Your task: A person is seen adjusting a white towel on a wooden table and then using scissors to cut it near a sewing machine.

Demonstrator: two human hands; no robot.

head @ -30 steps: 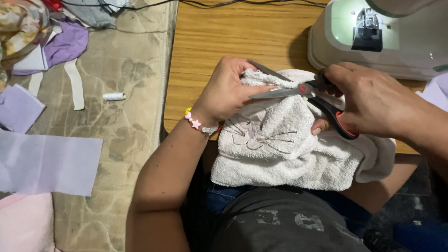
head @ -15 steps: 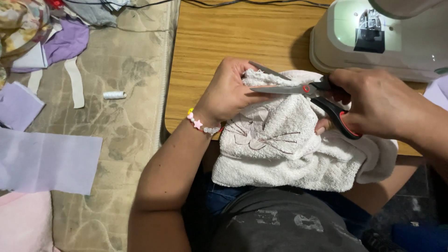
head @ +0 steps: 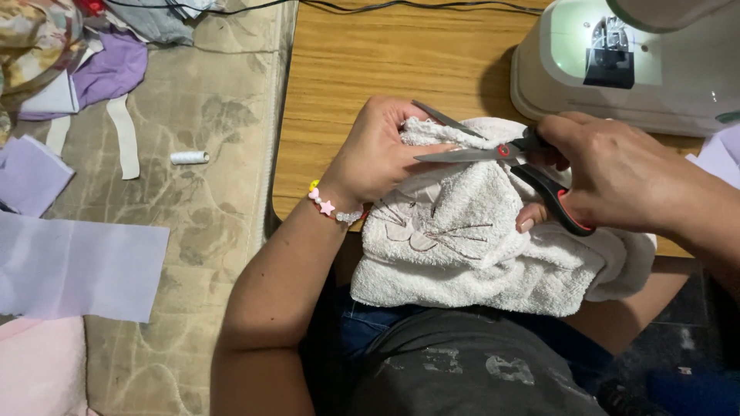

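Here, towel (head: 478, 246) edge between scissors' (head: 509, 158) open blades

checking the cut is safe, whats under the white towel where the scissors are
The white towel lies partly on the wooden table, partly over the person's lap. The left hand grips its edge by the open scissors. Whatever lies under the cloth is hidden.
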